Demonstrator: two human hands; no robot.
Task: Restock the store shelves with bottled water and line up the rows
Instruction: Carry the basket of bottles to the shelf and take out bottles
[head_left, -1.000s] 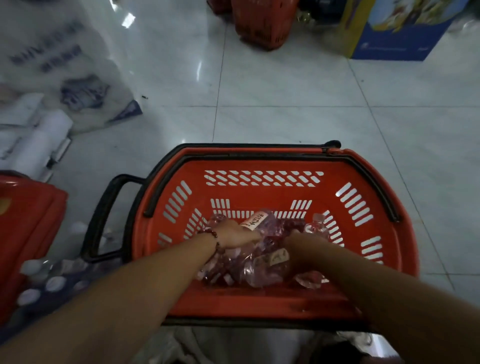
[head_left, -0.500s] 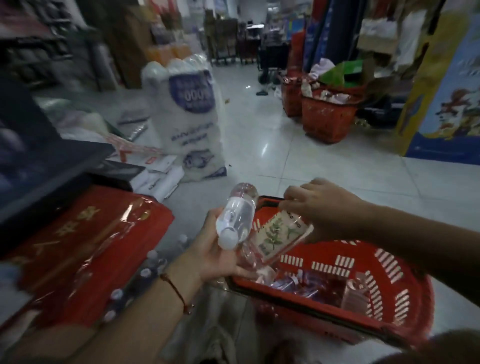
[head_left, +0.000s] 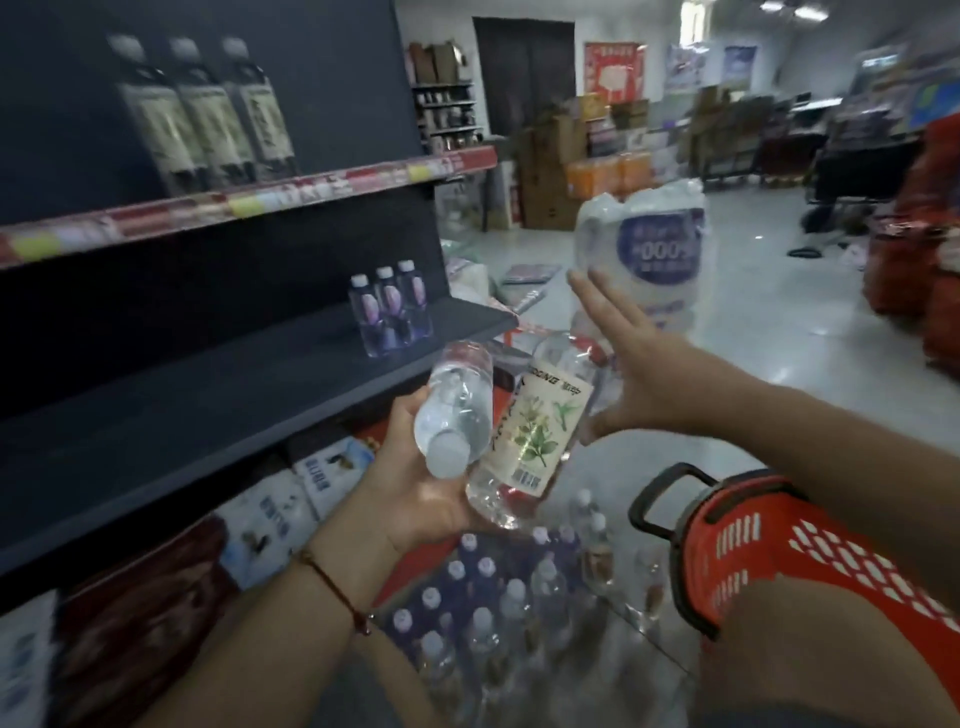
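My left hand (head_left: 415, 499) is palm up and holds two clear water bottles: a plain one (head_left: 454, 415) with its white cap toward me and one with a white leaf-print label (head_left: 540, 431) lying beside it. Fingers spread, my right hand (head_left: 639, 379) hovers just right of the labelled bottle, its thumb near the bottle's upper end. The dark middle shelf (head_left: 218, 415) to the left carries three small purple-labelled bottles (head_left: 389, 312) near its right end. Three large bottles (head_left: 208, 124) stand on the upper shelf.
A red shopping basket (head_left: 810, 566) with a black handle sits at my lower right. Shrink-wrapped packs of bottles (head_left: 498, 597) lie on the floor below my hands. A white wrapped bundle (head_left: 649, 260) stands on the floor ahead. Boxes fill the bottom shelf.
Both hands lifted the two bottles out of the basket and up toward the shelf. My right hand let go of the labelled bottle, which now lies in my left hand. My view rose to the shelves.
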